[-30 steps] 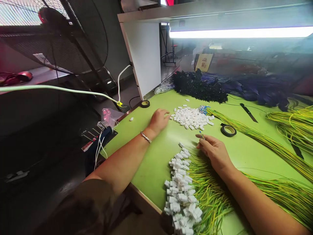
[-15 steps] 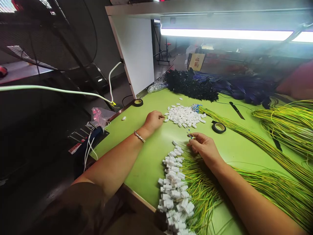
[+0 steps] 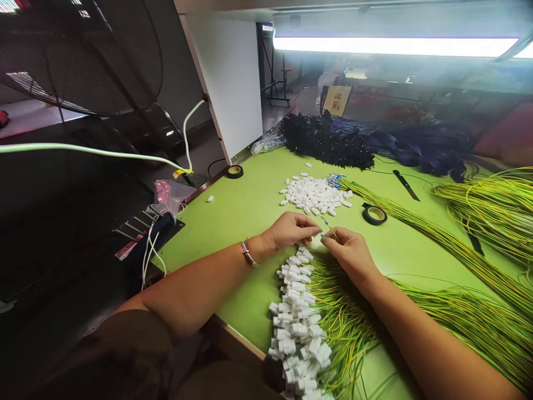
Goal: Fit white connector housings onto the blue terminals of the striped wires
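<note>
While a big dark fan [image 3: 83, 72] stands at the far left, a long white cable [image 3: 95, 151] runs across in front of it. Next comes a see-through plastic bag [image 3: 164, 193] with some pink on it, right by the edge of the green tabletop [image 3: 241, 214]. One small white connector [image 3: 210, 198] lies all by itself, and a roll of black tape [image 3: 234, 171] is a bit farther back. A shiny bracelet [image 3: 249, 253] goes around the left wrist. The left hand [image 3: 287, 229] has its thumb and finger close together, but I cannot tell if a little piece is tucked between them. Just below it, a long row of white connectors [image 3: 297, 316] runs down to the bottom, with yellow-green wires spreading to the right, under the right arm. Farther back sits a heap of loose white connectors [image 3: 315, 194], and behind that is a big black pile [image 3: 328, 141]. The right hand [image 3: 348, 253] pinches thin wire with tiny blue tips [image 3: 327, 224], which is just beside the left fingertips, in front of the heap. Past it are another roll of black tape [image 3: 375, 215], a flat black strip [image 3: 406, 185] and a big yellow-green wire bundle [image 3: 487, 208].
</note>
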A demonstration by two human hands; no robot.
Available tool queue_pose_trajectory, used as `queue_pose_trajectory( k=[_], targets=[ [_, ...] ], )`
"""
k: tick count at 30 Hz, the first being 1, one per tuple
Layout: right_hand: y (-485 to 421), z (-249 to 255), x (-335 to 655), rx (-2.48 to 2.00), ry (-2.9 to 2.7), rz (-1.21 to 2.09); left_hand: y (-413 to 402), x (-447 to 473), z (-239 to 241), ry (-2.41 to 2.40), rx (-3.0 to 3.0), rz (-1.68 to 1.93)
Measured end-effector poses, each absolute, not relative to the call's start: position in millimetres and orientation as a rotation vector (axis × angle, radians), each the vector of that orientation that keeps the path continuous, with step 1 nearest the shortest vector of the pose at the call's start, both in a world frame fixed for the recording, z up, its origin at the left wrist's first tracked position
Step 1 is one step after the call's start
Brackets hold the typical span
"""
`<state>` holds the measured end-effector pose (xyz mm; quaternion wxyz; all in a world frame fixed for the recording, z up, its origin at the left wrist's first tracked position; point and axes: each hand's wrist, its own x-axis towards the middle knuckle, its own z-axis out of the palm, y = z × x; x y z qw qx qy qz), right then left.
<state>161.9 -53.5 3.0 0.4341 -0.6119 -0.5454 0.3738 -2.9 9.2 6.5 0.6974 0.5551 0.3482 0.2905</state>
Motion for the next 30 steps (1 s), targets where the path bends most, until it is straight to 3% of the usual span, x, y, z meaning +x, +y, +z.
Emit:
queue_pose_trajectory(
  k=[10, 30],
  targets=[
    [-56, 6, 166, -1.465, -1.390, 1.099, 20, -7, 3, 0.666, 0.849, 0.746],
    [-55, 10, 167, -1.429, -1.266, 1.344, 14, -4, 5, 0.563, 1.068, 0.784]
  ],
)
